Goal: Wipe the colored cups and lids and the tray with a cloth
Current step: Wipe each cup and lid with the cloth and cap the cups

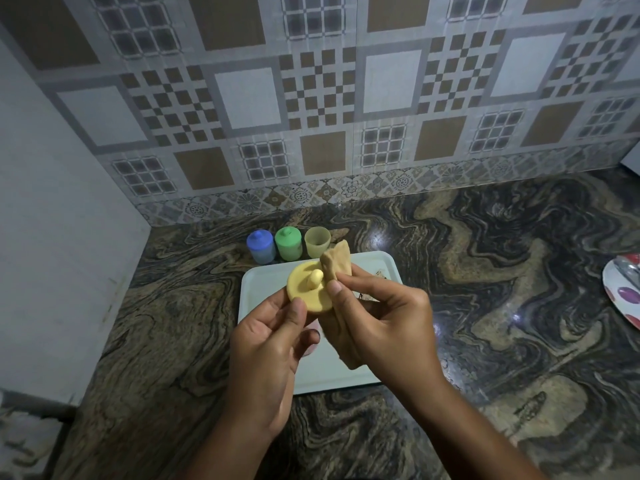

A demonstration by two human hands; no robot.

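The white tray point(374, 268) is lying near the counter's point(502, 306) centre, its bare surface stretching wide toward 3 o'clock until a patterned plate point(623, 296) is cutting the right edge. At the tray's 12 o'clock, three cups are lining up: the blue cup point(260, 250) and green cup point(288, 244) are wearing lids; the yellow cup point(317, 242) is standing open, contents indiscernible. The left hand point(270, 344) is pinching the yellow lid point(308, 289) over the tray; the right hand point(384, 323) is gripping the tan cloth point(337, 263) against it.
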